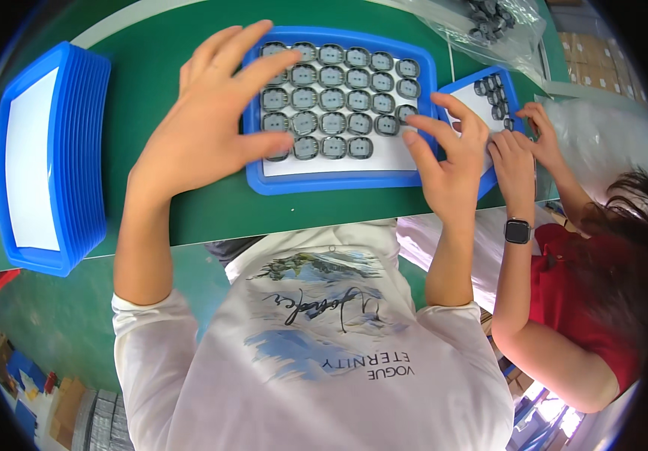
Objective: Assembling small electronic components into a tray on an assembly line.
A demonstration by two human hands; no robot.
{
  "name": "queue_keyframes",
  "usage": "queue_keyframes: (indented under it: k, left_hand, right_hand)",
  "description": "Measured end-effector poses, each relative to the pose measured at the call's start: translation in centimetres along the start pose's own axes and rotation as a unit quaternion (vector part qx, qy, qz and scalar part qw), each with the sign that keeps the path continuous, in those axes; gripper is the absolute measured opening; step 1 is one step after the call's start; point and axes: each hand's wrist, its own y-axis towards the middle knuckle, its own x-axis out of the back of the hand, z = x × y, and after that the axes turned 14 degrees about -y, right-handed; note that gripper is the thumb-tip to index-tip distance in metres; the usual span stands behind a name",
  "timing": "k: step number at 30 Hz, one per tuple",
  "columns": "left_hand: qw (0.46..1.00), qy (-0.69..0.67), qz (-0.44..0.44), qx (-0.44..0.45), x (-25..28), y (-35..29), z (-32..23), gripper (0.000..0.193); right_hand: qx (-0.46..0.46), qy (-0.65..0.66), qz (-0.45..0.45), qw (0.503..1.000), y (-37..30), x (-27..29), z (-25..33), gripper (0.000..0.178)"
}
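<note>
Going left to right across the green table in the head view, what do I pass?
Stack of empty blue trays → left hand → blue tray of grey square parts → right hand → second blue tray → co-worker's hands.
</note>
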Motion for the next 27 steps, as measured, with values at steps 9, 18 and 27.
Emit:
queue_keyframes:
  k: [9, 18, 27]
  left_hand:
    - [0.997, -0.017, -0.05, 0.064, -1.3, 0.5, 0.3, 0.078]
    - [0.996, -0.019, -0.027, 0.079, -1.3, 0.8, 0.2, 0.077]
    - [0.997, -0.012, -0.023, 0.077, -1.0, 0.7, 0.3, 0.078]
  right_hand:
    - [-0.001, -0.042, 0.008, 0.999, -0.5, -0.7, -0.4, 0.023]
    - [-0.01, -0.067, 0.029, 0.997, -0.6, -1.6, -0.8, 0.031]
    - [0.005, -0.053, 0.032, 0.998, -0.1, -1.5, -0.9, 0.036]
